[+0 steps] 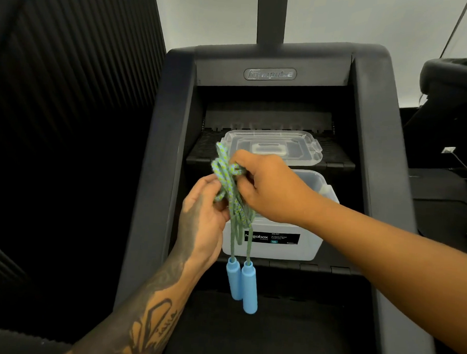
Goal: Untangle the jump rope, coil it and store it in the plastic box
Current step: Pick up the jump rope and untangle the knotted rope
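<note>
The fingers (236,174) of the right hand (273,189) were pinched together on a knot of loops near the top of the jump rope (228,182), thumb and fingertips closed around the tangled green-and-blue cord. The fingers of the left hand (202,215) were curled around the same bundle a little lower, clamped on several strands from the left side, palm turned toward the rope. Both hands held the bundle in the air, in front of and slightly above the plastic box (272,244). From the gathered strands two lengths of cord hung straight down, each ending in a light blue handle (249,287); the two handles dangled side by side, touching or nearly so, below the front edge of the box. The box was translucent white, open at the top, with a dark label on its front wall, and it stood on a step of a black exercise machine (375,156) carrying a brand badge on its upper panel. The clear lid (303,147) lay flat on the next step up, just behind the box and apart from it. The right forearm crossed over the right part of the box opening.
</note>
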### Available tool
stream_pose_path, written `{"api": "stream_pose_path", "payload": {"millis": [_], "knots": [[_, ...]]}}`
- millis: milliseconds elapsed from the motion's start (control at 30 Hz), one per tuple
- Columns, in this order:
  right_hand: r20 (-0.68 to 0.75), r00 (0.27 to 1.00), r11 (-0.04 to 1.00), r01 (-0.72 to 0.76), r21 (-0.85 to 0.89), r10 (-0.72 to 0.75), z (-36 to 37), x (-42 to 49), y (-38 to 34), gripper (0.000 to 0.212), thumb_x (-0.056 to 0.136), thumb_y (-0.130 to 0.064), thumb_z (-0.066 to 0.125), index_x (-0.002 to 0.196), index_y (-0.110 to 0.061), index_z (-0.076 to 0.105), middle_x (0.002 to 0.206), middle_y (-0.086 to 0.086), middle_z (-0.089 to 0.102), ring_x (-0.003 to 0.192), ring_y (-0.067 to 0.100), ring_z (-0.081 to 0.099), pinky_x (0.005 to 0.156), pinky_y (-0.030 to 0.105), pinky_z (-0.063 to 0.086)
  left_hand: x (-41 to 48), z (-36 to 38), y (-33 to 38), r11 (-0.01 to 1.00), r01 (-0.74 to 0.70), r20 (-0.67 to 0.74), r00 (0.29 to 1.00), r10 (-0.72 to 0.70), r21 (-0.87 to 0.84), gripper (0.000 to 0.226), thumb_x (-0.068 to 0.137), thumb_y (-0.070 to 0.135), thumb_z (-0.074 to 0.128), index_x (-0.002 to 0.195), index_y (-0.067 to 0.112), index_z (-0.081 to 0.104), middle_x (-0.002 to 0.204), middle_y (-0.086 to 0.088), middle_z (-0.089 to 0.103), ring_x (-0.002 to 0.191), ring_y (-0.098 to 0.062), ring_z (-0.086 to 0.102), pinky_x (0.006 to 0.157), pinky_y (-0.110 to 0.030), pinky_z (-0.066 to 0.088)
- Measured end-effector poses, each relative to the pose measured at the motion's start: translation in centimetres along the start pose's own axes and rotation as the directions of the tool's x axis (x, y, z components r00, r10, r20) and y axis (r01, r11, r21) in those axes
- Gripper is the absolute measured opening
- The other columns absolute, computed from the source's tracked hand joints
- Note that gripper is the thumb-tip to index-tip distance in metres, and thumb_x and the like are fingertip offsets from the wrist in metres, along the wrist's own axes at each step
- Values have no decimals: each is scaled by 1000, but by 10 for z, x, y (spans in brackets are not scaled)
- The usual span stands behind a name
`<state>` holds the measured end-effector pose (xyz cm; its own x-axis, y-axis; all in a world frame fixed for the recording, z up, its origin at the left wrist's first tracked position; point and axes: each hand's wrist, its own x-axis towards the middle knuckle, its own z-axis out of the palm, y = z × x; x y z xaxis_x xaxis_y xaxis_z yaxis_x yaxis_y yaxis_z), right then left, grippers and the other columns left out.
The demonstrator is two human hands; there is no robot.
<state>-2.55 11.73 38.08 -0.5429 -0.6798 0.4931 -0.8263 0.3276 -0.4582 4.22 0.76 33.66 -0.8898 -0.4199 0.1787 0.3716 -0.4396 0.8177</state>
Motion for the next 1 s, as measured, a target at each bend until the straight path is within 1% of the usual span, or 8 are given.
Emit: {"api": "stream_pose_path", "payload": {"millis": [200, 333, 433, 567, 667, 767, 867, 1000], "knots": [[-12, 990, 985, -142, 100, 143, 9, 1, -2, 11, 85, 5, 46, 85, -1, 56, 66, 17, 61, 50, 22, 58, 49, 44, 52, -5, 7, -9, 957, 86, -64, 995, -71, 276, 17, 97, 10, 38, 91, 13, 53, 59, -3, 57, 45, -14, 48, 41, -24, 32], [-31, 964, 929, -246, 278, 264, 11, 5, 6, 18, 92, 7, 44, 88, -2, 59, 67, 17, 66, 50, 15, 66, 51, 33, 57, -2, 3, -4, 949, 191, -83, 981, -175, 250, 26, 94, 27, 37, 97, 7, 54, 74, -8, 55, 38, -11, 33, 37, -17, 14], [-94, 903, 801, -318, 507, 418, 0, 12, 15, 29, 93, 12, 36, 83, -8, 55, 58, 16, 58, 43, 16, 59, 45, 24, 52, -3, -6, 1, 960, 209, 5, 977, -214, 186, 34, 86, 46, 41, 86, 14, 53, 70, -2, 57, 40, -12, 32, 41, -19, 8], [-204, 761, 579, -261, 773, 616, -29, 21, 26, 35, 87, 14, 33, 76, -14, 51, 57, 6, 49, 38, 13, 48, 39, 22, 40, 0, -24, -2, 870, 166, 61, 974, -218, 465, 60, 57, 36, 72, 108, 14, 50, 82, -3, 53, 39, -9, 36, 34, -15, 21], [-166, 681, 372, -168, 913, 713, -57, 22, 32, 27, 91, 2, 37, 76, -18, 45, 42, -6, 35, 36, 10, 31, 43, 18, 29, 3, -30, -8, 757, 114, 70, 976, -206, 644, 34, 63, 24, 75, 88, 10, 57, 63, 0, 47, 35, -6, 32, 32, -16, 23], [-86, 709, 238, -117, 964, 700, -82, 14, 42, 24, 91, -6, 43, 71, -19, 42, 42, -7, 21, 35, 9, 19, 37, 19, 20, 7, -32, -10, 750, 186, -12, 973, -231, 635, 31, 83, 31, 67, 65, 13, 50, 49, 2, 29, 38, -10, 20, 37, -16, 16], [-67, 740, 204, -96, 974, 669, -91, 5, 54, 20, 88, -10, 45, 69, -18, 44, 40, -6, 18, 33, 10, 15, 35, 19, 18, 10, -32, -7, 810, 243, 7, 956, -292, 534, 34, 91, 24, 60, 63, 20, 42, 49, 5, 25, 37, -7, 17, 38, -15, 11], [227, 867, 379, -411, 829, 444, -98, -18, 71, 20, 78, -24, 64, 70, -10, 52, 40, -6, 21, 31, 5, 19, 35, 13, 19, 10, -37, 4, 889, 323, 188, 899, -395, 324, 29, 71, 13, 69, 64, 22, 42, 52, 5, 25, 38, -6, 20, 38, -18, 12]]}}
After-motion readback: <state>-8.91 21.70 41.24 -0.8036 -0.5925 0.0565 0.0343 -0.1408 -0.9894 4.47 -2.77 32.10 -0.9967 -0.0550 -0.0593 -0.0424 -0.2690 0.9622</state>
